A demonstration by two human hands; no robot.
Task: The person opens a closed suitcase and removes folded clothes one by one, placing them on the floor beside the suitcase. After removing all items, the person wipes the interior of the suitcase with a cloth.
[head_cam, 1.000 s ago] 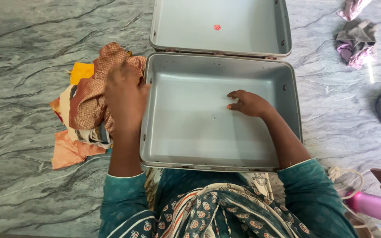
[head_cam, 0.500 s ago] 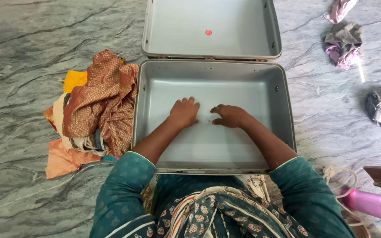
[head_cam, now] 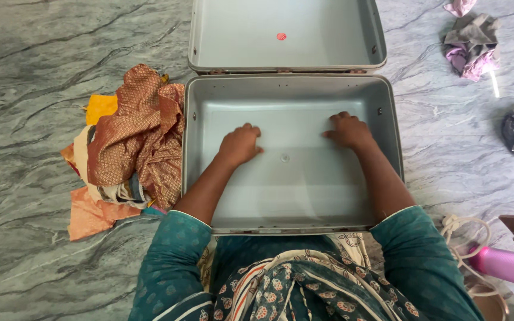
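A grey suitcase (head_cam: pixel 292 196) is laid open on a marbled stone floor (head_cam: pixel 43 71), its lid (head_cam: pixel 287 35) folded flat away from the person and hinged along the far edge of the tray. Both hands are placed inside the bare tray, palms down on its bottom. The left hand (head_cam: pixel 239 144) is rested left of centre with the fingers curled loosely under, nothing being grasped. The right hand (head_cam: pixel 347 129) is set right of centre, nearer the far wall, likewise loosely curled and holding nothing. The two hands are kept well apart, with a small round mark on the tray bottom seen between them. Open room is left on every side of each hand: the side walls, the far wall and the near rim are all untouched by the fingers, though both forearms are passed over the near rim.

A heap of folded clothes (head_cam: pixel 129 148) in brown, orange and yellow is piled on the floor just beside the left wall of the suitcase, its edge touching that wall. Crumpled rags (head_cam: pixel 471 38) are scattered well apart on the floor to the right, and a pink bottle (head_cam: pixel 507 267) with a coil of white cord (head_cam: pixel 462 229) is seen near the right elbow
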